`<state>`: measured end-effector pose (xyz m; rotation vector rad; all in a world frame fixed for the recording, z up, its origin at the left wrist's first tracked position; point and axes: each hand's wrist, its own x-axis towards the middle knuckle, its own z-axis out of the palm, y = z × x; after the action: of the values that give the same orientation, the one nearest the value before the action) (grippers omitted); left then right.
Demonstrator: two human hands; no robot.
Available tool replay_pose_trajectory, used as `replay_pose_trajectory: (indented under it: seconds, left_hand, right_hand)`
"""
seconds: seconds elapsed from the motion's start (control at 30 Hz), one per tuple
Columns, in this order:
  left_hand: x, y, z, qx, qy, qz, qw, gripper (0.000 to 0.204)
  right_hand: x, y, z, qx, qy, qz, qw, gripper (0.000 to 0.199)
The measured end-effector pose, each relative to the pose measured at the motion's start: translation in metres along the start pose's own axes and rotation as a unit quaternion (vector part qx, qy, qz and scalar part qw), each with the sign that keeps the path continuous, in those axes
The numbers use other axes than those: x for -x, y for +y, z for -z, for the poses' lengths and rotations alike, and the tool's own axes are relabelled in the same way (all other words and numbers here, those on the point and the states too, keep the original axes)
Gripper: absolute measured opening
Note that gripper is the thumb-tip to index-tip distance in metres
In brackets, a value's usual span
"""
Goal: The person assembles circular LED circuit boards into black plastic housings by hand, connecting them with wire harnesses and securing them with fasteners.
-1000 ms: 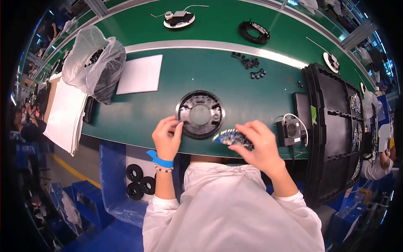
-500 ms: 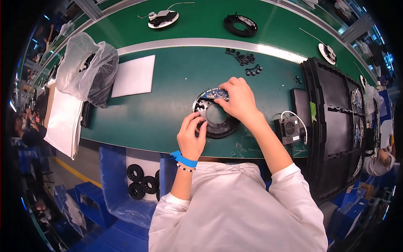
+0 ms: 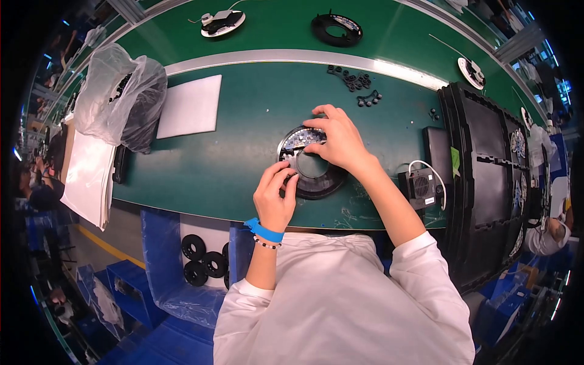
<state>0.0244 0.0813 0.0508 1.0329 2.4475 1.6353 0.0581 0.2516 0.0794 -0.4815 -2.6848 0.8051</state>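
Observation:
A black ring-shaped housing [image 3: 325, 187] lies on the green bench in front of me, its round middle uncovered. Along its far left side sits a curved circuit board [image 3: 300, 139] covered in small parts. My right hand [image 3: 342, 141] spans this board, thumb at the inner edge and fingers at the outer rim, partly covering its right end. With bent fingers, my left hand [image 3: 275, 198] grips the housing's near left rim; its thumb and fingertips are close together there. Any small part between them is too hidden to tell. A blue band and a beaded bracelet circle my left wrist.
Small black rubber parts [image 3: 353, 81] lie toward the back. A white foam sheet [image 3: 190, 106] and a clear plastic bag [image 3: 125, 100] are left. Black trays [image 3: 483, 182] and a small fan device [image 3: 421, 187] stand right. Beyond runs a green belt carrying another ring housing [image 3: 336, 29].
My right fingers have shifted to the outer rim, and the circuit board now looks flatter in the housing. My left hand stays at the rim. Pieces on the far belt have moved left.

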Motion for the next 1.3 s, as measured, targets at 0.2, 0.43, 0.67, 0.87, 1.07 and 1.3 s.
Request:
replay_pose_trajectory:
  seconds: [0.2,0.43,0.67,0.87,1.07,1.3]
  left_hand:
    - [0.002,0.0,0.001,0.0,-0.006,0.01,1.0,0.009]
    - [-0.002,-0.002,0.003,0.001,-0.008,0.002,1.0,0.01]
    - [0.001,-0.007,0.006,0.036,-0.002,-0.001,0.999,0.012]
    - [0.005,-0.003,-0.001,0.055,-0.011,-0.019,0.998,0.018]
    - [0.013,-0.007,0.009,0.115,0.045,0.007,0.992,0.026]
    - [0.025,-0.014,0.018,0.082,0.057,-0.032,0.994,0.026]
  right_hand:
    - [0.012,0.002,0.004,0.0,0.018,0.051,0.999,0.036]
    - [0.065,-0.034,0.036,-0.088,0.075,0.152,0.982,0.036]
    - [0.09,-0.012,0.0,0.061,-0.016,0.251,0.966,0.016]
    - [0.086,-0.011,0.009,0.171,-0.037,0.251,0.952,0.006]
    - [0.07,-0.012,0.046,0.181,-0.014,0.299,0.937,0.008]
    - [0.01,0.046,0.213,0.395,0.183,0.236,0.869,0.004]
